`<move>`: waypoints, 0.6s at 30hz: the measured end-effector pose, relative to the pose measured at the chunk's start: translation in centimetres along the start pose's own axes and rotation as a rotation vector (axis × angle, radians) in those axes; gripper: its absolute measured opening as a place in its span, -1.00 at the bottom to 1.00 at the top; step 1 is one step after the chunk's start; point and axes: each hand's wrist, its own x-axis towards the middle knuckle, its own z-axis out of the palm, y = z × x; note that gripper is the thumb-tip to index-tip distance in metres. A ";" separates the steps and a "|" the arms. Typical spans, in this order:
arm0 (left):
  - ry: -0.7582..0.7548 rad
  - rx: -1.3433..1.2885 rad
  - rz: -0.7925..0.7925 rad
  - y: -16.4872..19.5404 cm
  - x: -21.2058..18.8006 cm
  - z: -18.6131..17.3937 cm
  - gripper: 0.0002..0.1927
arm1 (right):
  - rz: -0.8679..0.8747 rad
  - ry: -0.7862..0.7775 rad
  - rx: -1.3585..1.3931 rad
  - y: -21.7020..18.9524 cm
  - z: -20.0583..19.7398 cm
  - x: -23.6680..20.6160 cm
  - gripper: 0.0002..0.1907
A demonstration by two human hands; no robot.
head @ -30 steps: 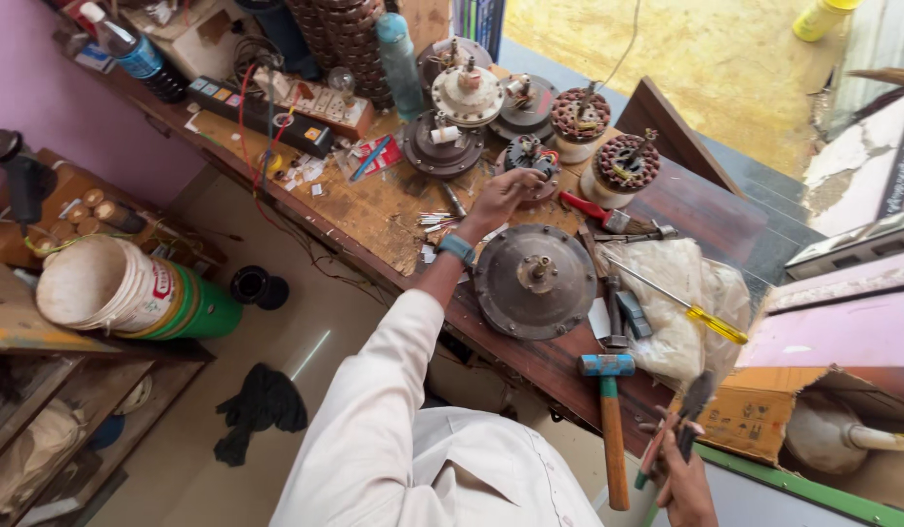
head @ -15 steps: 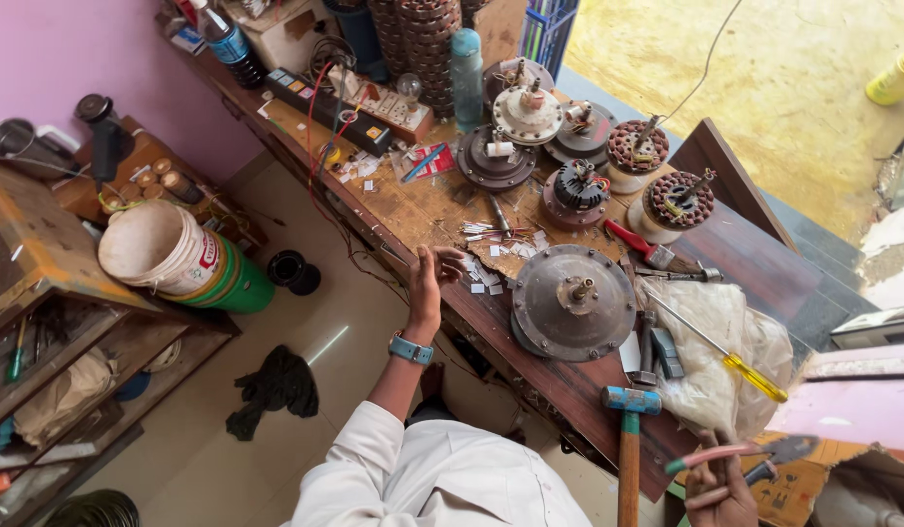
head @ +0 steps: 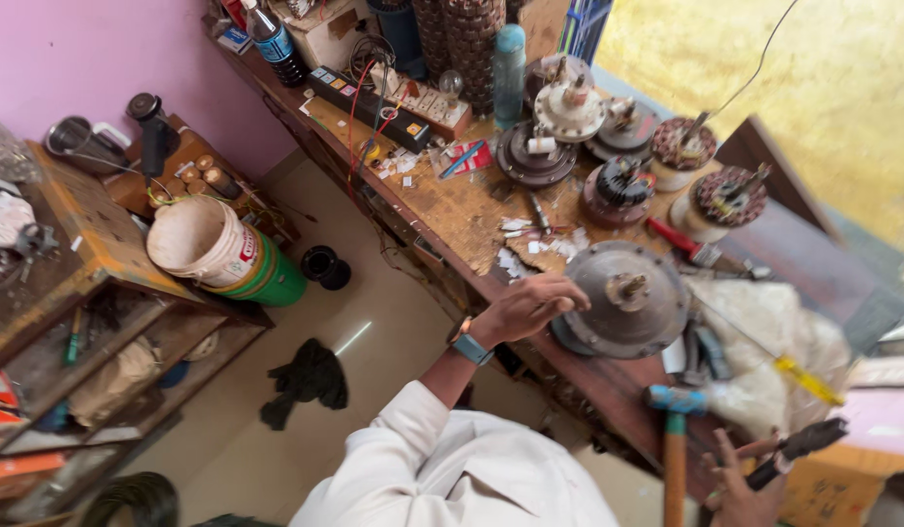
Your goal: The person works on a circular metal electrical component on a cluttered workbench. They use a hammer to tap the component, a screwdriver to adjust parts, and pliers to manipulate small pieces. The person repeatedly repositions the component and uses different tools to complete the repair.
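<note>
My left hand [head: 528, 306], with a blue watch on its wrist, lies on the left rim of a round grey motor housing [head: 628, 298] on the wooden workbench [head: 462, 210], fingers curled over the edge. At the bottom right, my right hand [head: 743, 480] holds a dark-handled tool [head: 799, 447] between its fingers. A hammer with a blue head and wooden handle [head: 675, 444] lies just left of that hand.
Several wound motor stators and rotors [head: 618, 146] stand at the back of the bench beside a teal bottle [head: 508, 60] and a power strip [head: 374, 102]. A yellow-handled screwdriver [head: 799, 376] rests on crumpled plastic. A white bucket [head: 203, 244] sits on a shelf to the left.
My left hand, raised off the bench half a second ago, has come down on the housing's rim. My right hand stays low at the right with its tool. The view has shifted.
</note>
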 end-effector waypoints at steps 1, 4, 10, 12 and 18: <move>-0.030 0.015 -0.001 0.4 0.2 -0.5 -0.45 | -0.340 0.376 -0.647 1.1 2.1 -0.8 -0.23; -0.090 -0.143 -0.010 0.8 -0.5 -1.5 -0.41 | -0.370 0.304 -0.740 1.1 6.2 -2.6 -0.70; -0.045 -0.220 -0.072 0.1 -2.8 -2.1 -0.50 | -0.610 0.236 -1.600 -1.0 11.4 -1.9 -0.39; -0.025 -0.196 -0.049 0.3 -3.1 -2.1 -0.53 | -0.558 0.208 -1.746 -1.6 12.8 -1.2 -0.30; -0.122 -0.073 -0.158 0.8 -3.2 -1.0 -0.79 | -0.365 0.198 -1.857 -0.2 15.7 -1.5 -0.12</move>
